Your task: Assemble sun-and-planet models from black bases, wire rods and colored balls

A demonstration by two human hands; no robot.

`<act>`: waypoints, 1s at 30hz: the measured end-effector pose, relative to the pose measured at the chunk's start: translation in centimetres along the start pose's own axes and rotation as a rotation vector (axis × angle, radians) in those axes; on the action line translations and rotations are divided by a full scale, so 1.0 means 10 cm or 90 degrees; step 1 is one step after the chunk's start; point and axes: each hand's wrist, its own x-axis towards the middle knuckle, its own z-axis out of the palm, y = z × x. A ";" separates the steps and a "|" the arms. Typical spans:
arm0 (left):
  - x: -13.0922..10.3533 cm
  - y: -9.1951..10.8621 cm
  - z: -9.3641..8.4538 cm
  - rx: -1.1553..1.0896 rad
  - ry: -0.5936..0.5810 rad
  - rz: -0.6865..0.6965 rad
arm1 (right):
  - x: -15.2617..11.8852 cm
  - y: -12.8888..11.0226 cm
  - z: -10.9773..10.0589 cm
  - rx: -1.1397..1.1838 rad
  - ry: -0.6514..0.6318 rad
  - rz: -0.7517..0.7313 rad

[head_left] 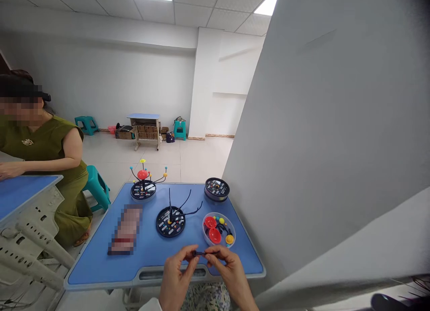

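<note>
Above the front edge of the blue table, my left hand [178, 271] and my right hand [228, 268] pinch a small dark rod-like part [199, 253] between them. Just beyond my right hand is a clear round bowl [204, 234] holding red half-spheres [214, 235], small coloured balls and black pieces. A black disc base [170, 228] with several upright black curved arms stands mid-table. At the back left is a planet model [143, 174] with a red ball and coloured balls on its arms. Stacked black discs [217, 189] sit at the back right.
A blurred flat item [126, 230] lies at the left of the table [97, 261]. A person [43, 154] sits at another blue table [23, 194] on the left, by a green stool [96, 187]. A grey wall [319, 145] rises close on the right.
</note>
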 end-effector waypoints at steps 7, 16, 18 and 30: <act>0.02 0.05 -0.04 0.069 0.002 0.063 | -0.06 -0.02 0.02 -0.157 0.020 -0.066; -0.01 0.02 0.02 0.026 -0.017 0.012 | -0.14 -0.08 0.09 -0.196 0.039 -0.108; 0.00 -0.02 0.04 0.020 -0.017 0.001 | -0.14 -0.06 0.10 -0.207 0.034 -0.123; 0.37 -0.10 -0.35 0.018 0.116 0.032 | 0.25 -0.08 0.43 -0.247 0.041 -0.200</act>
